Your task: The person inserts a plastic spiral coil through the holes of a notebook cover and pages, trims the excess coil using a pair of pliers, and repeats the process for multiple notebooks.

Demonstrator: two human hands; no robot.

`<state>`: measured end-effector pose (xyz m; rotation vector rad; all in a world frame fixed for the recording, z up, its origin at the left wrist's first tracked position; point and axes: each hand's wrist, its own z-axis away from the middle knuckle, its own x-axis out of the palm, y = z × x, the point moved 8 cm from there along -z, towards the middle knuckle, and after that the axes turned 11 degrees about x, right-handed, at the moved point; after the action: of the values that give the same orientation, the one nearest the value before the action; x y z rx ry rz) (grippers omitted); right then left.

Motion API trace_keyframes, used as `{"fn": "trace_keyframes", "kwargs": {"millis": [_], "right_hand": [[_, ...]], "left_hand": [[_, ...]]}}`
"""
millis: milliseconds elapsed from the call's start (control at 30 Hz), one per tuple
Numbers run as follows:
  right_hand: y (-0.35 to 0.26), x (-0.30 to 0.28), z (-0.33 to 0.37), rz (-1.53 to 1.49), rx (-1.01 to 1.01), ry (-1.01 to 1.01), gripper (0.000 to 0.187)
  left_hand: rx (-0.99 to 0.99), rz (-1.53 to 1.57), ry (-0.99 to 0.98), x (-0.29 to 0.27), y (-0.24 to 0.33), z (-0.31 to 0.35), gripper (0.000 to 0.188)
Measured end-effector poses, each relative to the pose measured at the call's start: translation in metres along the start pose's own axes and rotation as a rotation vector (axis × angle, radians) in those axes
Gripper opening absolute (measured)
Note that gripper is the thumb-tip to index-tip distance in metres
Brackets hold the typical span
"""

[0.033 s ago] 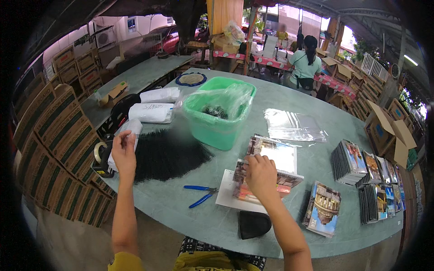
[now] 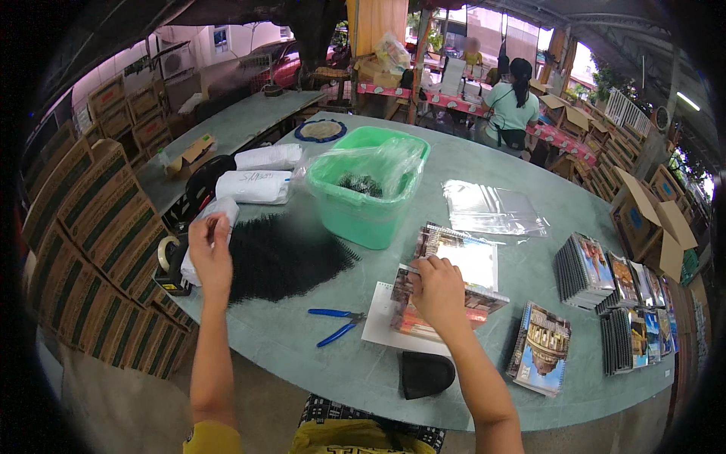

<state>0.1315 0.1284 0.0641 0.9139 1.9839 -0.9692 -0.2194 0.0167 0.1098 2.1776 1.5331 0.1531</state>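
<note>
My left hand (image 2: 210, 257) is at the left edge of a spread of thin black binding coils (image 2: 283, 261). Its fingers are pinched together, and what they hold, if anything, is too small to make out. My right hand (image 2: 437, 287) grips the upper edge of a picture-covered booklet (image 2: 480, 301), tilted up from the table. Behind it lies another booklet (image 2: 461, 253) with a glossy, glaring cover. Under the held booklet, a white sheet (image 2: 378, 325) sticks out. Blue-handled pliers (image 2: 338, 325) rest to its left, and a black pouch-like piece (image 2: 426, 376) lies nearer me.
A green bin (image 2: 363, 216) lined with clear plastic stands mid-table, with black coils inside. Clear plastic sleeves (image 2: 491, 208) lie to its right. Finished spiral booklets (image 2: 541, 348) stack at right. White rolls (image 2: 253, 187) and a tape dispenser (image 2: 172, 265) sit left. A person (image 2: 514, 106) works beyond.
My left hand has shifted slightly, its fingers drawn a little closer together beside the coils. My right hand keeps its grip on the booklet.
</note>
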Motion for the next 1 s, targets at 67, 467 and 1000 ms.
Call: {"fn": "trace_keyframes", "kwargs": {"millis": [67,467,1000], "right_hand": [[0.001,0.006,0.0,-0.006,-0.013,-0.057,0.023],[-0.001,0.008,-0.009,0.071,0.021,-0.052,0.03],[0.005,-0.003,-0.006,-0.237,0.073,-0.071,0.015]], "left_hand": [[-0.151,0.351,-0.144,0.037,0.025,0.012,0.035],[-0.215,0.475,-1.0,0.165,0.119,0.122,0.03],[-0.454,0.533,-0.882,0.188,0.124,0.132,0.041]]}}
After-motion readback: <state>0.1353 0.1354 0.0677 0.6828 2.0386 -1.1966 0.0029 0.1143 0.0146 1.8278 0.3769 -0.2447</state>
